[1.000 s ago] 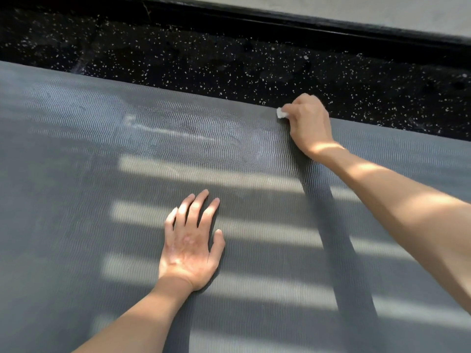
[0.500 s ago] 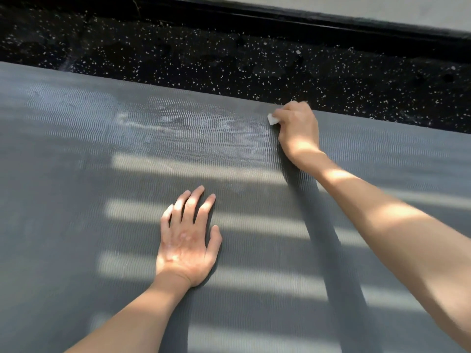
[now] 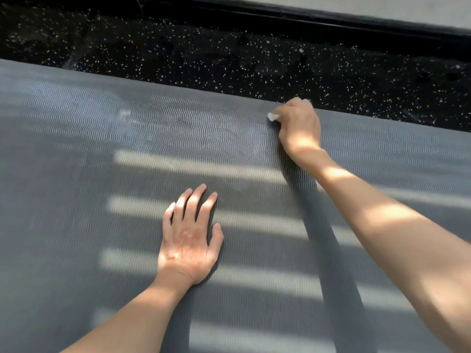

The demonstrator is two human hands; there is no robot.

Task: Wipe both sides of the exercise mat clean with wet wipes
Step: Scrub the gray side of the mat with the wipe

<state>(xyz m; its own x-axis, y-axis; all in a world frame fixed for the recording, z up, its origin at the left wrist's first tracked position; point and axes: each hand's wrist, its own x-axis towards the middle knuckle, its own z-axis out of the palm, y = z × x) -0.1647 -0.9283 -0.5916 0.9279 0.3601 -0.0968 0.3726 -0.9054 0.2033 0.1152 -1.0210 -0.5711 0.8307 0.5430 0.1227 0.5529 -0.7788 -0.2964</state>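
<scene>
The grey exercise mat (image 3: 102, 225) lies unrolled and flat on the floor, filling most of the view, which puts one whole side up for wiping. The left hand (image 3: 188, 240) rests palm down near the mat's middle, its fingers (image 3: 196, 200) straight and slightly spread, most likely to pin the mat so it does not creep under the rubbing and to carry the person's lean. The right hand (image 3: 299, 126) reaches to the far edge, its fingers curled into a fist round a small white wet wipe (image 3: 272, 116), only a corner of which shows at the knuckles; bunching it this way lets the hand bear down hard. The mat's surface is ribbed in fine waves, with a paler smear left of the wipe and stripes of sunlight across it. Beyond it runs black floor (image 3: 229, 54) flecked with white, then a dark skirting (image 3: 305, 24) under a pale wall (image 3: 382, 8).
</scene>
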